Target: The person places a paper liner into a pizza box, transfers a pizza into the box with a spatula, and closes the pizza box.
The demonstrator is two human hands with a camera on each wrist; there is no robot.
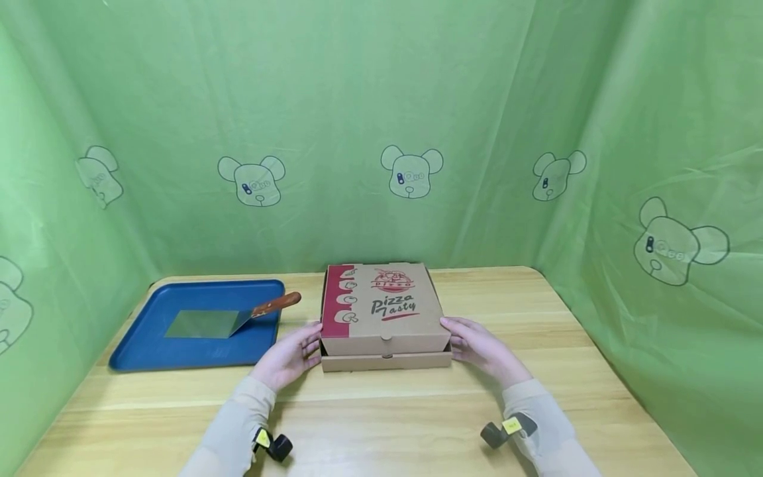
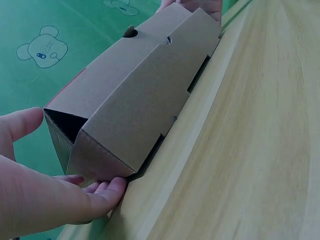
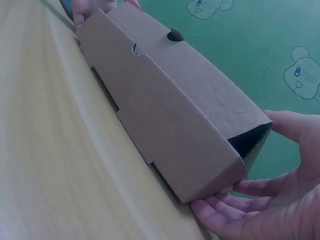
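A brown cardboard pizza box (image 1: 408,324) with a red printed strip lies on the wooden table, its lid lowered but with dark gaps at the front corners. My left hand (image 1: 290,356) holds its left side near the front: the thumb (image 2: 25,124) is at the lid's corner and the fingers (image 2: 112,192) at the bottom edge. Mirroring it, my right hand (image 1: 481,348) holds the right side, thumb (image 3: 287,122) at the lid's corner, fingers (image 3: 215,212) low under the edge. The lid's front tab (image 1: 386,338) stands up slightly above the notched front wall.
To the left is a blue tray (image 1: 137,331). On it lies a pizza spatula with a flat metal blade (image 1: 203,324) and a wooden handle (image 1: 277,304) reaching over the tray's right rim. Green curtains (image 1: 334,99) printed with bear heads enclose the table (image 1: 369,424) at the back and sides.
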